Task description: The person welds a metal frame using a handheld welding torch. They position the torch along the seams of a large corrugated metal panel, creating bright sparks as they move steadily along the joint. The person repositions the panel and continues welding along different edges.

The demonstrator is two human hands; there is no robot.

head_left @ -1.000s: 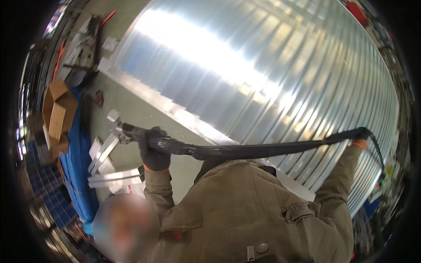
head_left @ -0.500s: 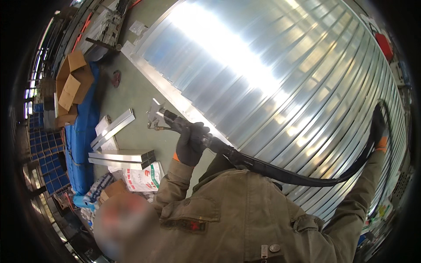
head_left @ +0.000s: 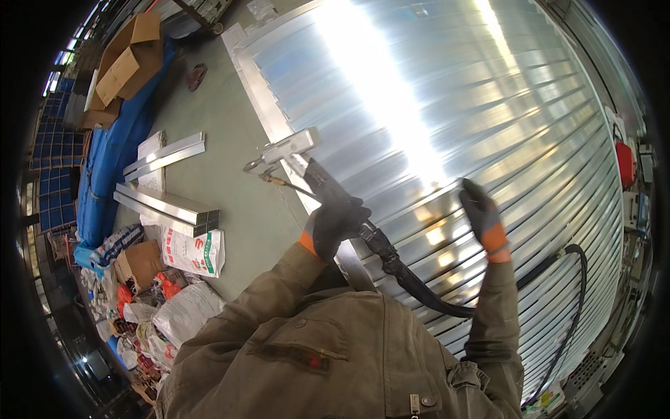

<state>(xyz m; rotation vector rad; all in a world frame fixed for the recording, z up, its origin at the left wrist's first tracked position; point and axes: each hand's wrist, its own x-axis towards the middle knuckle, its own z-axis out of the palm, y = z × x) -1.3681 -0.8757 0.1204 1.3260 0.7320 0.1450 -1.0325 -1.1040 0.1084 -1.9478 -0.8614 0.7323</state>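
Wrapped the curled fingers of the gloved left hand [head_left: 333, 228] around a black, hose-fed hand tool [head_left: 324, 179] at centre, with its metal head [head_left: 292, 145] toward eleven o'clock. Held the gloved right hand [head_left: 481, 212] at three o'clock, with fingers extended close together, above ribbed metal panelling [head_left: 349, 126]. Trailed the black hose [head_left: 423, 296] toward four. Showed metal channels [head_left: 167, 208] at nine, an open cardboard box [head_left: 128, 61] at ten.

White sack [head_left: 195, 253]: red print [head_left: 183, 246], prob. lettering, v. small.
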